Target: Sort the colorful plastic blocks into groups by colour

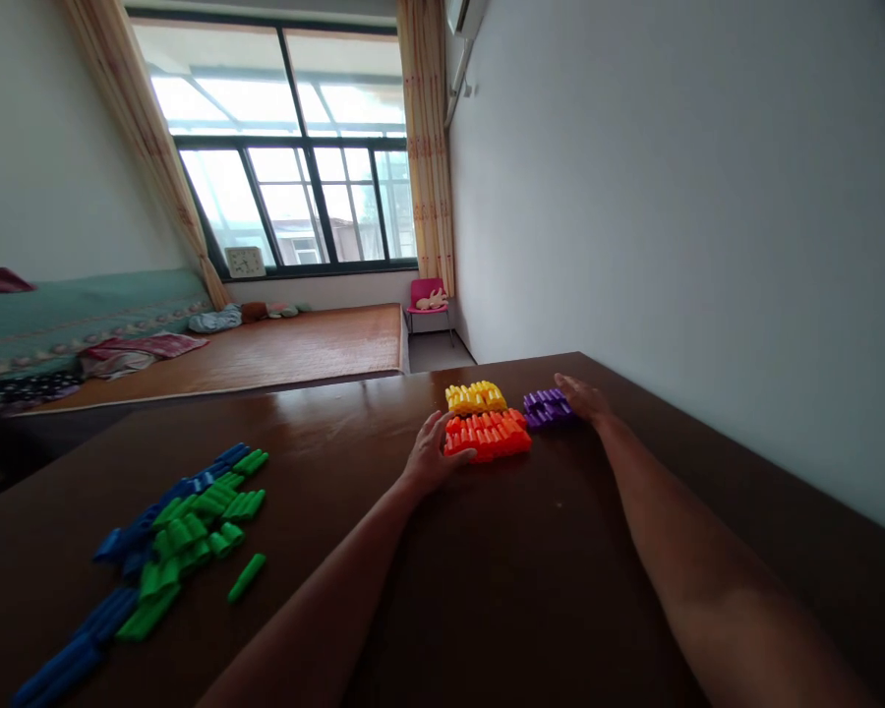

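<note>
My left hand [429, 454] rests at the left end of a stack of short orange plastic tubes [491, 438], thumb toward the near side and fingers apart. Behind that stack lies a row of yellow tubes [476, 396]. To the right is a bundle of purple tubes [548, 407], lined up side by side. My right hand [581, 398] is against its right side with fingers stretched forward, partly hidden by the hand's own back. Neither hand is wrapped round a tube.
Loose green tubes [184, 536] and blue tubes [107, 615] are scattered on the left of the dark brown table [516, 590]. One green tube [247, 578] lies apart. A wall [678, 246] runs along the table's right edge. Beyond stand a bed [302, 344] and a pink chair [428, 292].
</note>
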`<control>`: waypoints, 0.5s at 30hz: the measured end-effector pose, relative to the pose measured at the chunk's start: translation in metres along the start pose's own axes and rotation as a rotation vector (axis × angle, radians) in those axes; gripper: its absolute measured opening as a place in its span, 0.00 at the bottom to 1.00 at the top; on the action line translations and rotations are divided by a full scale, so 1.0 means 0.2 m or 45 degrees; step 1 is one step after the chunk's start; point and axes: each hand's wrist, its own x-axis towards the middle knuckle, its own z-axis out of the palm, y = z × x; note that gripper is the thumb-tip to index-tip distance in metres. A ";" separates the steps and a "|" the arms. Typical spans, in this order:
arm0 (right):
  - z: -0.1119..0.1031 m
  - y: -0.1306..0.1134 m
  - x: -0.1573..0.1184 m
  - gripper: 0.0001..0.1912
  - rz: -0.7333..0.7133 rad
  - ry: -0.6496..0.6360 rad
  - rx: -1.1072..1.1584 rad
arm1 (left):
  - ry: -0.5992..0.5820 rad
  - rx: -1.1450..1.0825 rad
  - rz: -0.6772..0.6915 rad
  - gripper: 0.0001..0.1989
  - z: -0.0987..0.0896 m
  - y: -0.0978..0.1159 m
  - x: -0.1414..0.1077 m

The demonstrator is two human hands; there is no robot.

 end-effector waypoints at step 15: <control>0.02 -0.23 -0.20 0.30 -0.157 -0.391 -0.064 | -0.134 0.152 -0.010 0.47 -0.02 0.07 -0.03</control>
